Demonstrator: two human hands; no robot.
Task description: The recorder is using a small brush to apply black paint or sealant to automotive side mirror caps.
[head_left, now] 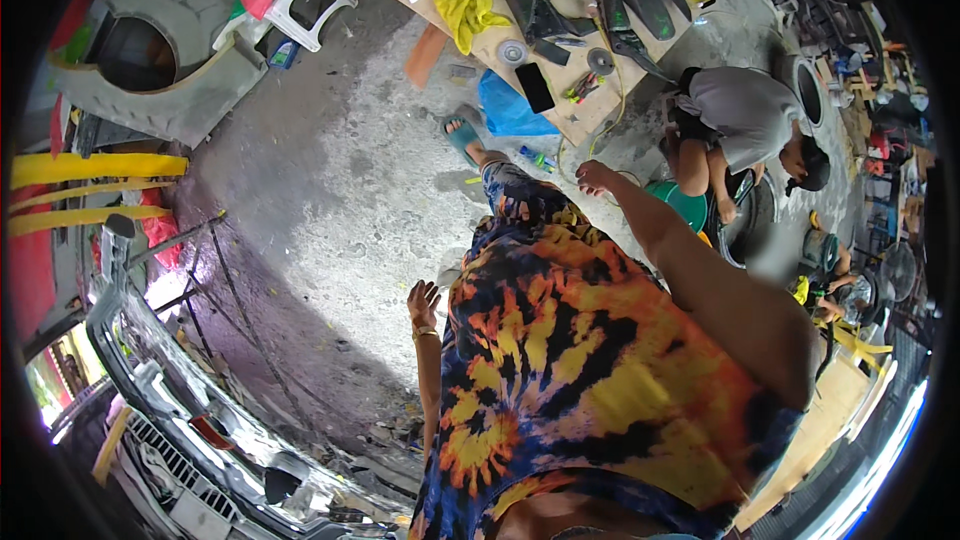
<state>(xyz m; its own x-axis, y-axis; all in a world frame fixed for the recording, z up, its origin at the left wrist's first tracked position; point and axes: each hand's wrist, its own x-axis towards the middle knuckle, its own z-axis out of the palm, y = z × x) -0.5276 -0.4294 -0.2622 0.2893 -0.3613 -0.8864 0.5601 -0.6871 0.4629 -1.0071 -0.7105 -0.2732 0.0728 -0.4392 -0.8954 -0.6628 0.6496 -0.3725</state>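
Observation:
My left hand (424, 305) hangs at my side over the concrete floor (330, 200), its fingers apart and nothing in them. A watch or bracelet (426, 332) is on that wrist. Out in front reaches my right hand (596, 178), its fingers loosely bent, with no object visible in it. The closest things to it are the near corner of a wooden worktable (580, 130) and a thin yellowish hose (622, 100) that hangs off it. On the tabletop lie a black phone (535, 88), pliers with coloured handles (584, 88), a round disc (600, 61) and dark plastic parts (640, 10).
A crouching person (745, 120) works at the right beside a green basin (677, 204) and a tire (752, 215). A blue plastic bag (512, 105) lies under the table. Grey fender panels (190, 90) stand at the far left, with a vehicle front (190, 430) nearer.

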